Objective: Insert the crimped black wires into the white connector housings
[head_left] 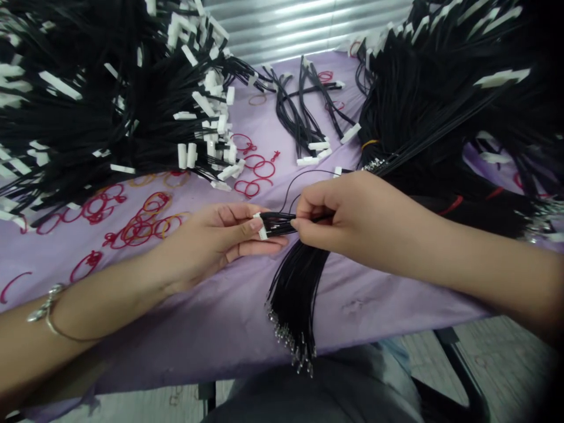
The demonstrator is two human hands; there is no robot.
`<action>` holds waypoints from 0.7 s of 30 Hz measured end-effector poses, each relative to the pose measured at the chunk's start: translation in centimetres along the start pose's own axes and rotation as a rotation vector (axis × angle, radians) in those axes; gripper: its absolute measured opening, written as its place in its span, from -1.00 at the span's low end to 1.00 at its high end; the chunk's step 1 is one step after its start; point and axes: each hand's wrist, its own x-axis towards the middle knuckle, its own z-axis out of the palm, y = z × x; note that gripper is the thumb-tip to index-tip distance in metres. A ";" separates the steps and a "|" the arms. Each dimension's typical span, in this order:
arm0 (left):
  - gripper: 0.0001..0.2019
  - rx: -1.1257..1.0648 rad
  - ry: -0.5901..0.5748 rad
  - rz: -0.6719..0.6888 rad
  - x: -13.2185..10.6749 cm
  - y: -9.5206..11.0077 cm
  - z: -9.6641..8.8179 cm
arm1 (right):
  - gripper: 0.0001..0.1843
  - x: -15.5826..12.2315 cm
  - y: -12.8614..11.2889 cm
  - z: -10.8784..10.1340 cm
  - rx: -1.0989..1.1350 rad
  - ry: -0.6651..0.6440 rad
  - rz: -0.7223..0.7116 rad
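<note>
My left hand pinches a small white connector housing between thumb and fingers. Several black wires run out of the housing toward the right. Close beside it, my right hand is closed on black wire near the housing; the ends in its fingertips are hidden. One thin wire loops up behind the right hand. Below the hands, a bundle of loose black wires hangs over the table's front, with silvery metal terminals at its lower ends.
A big heap of black cables with white connectors covers the left of the purple-covered table. Further cable bundles lie at the right. Several finished-looking cables rest at the back middle. Red rubber bands are scattered at left.
</note>
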 end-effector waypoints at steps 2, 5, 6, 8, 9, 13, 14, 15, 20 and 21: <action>-0.84 0.002 0.017 -0.021 -0.1 0.1 0.1 | -0.81 0.0 0.0 0.0 -0.020 -0.014 0.003; -0.84 0.000 0.025 -0.028 -0.1 0.2 0.3 | -0.82 0.1 0.0 -0.1 -0.018 -0.013 -0.008; -0.85 0.001 0.020 -0.024 -0.1 0.2 0.3 | -0.83 0.1 0.1 0.0 -0.014 -0.011 -0.013; -0.86 0.006 0.012 -0.013 -0.1 0.2 0.3 | -0.84 0.2 0.1 0.1 -0.010 -0.010 -0.017; -0.86 0.012 0.012 -0.010 0.0 0.1 0.3 | -0.84 0.2 0.1 0.2 -0.010 -0.013 -0.017; -0.88 0.030 -0.023 0.007 0.1 0.0 0.2 | -0.84 0.2 0.1 0.5 -0.003 -0.026 -0.025; -0.89 0.034 -0.034 0.013 0.1 0.0 0.1 | -0.85 0.2 0.1 0.6 0.002 -0.022 -0.032; -0.89 0.037 -0.041 0.019 0.1 -0.1 0.1 | -0.85 0.2 0.1 0.6 0.007 -0.014 -0.043; -0.90 0.056 -0.027 0.014 0.1 -0.1 0.2 | -0.86 0.4 0.3 0.8 0.004 0.027 -0.090; -0.90 0.061 -0.021 0.011 0.1 -0.1 0.3 | -0.86 0.4 0.3 0.8 0.001 0.026 -0.088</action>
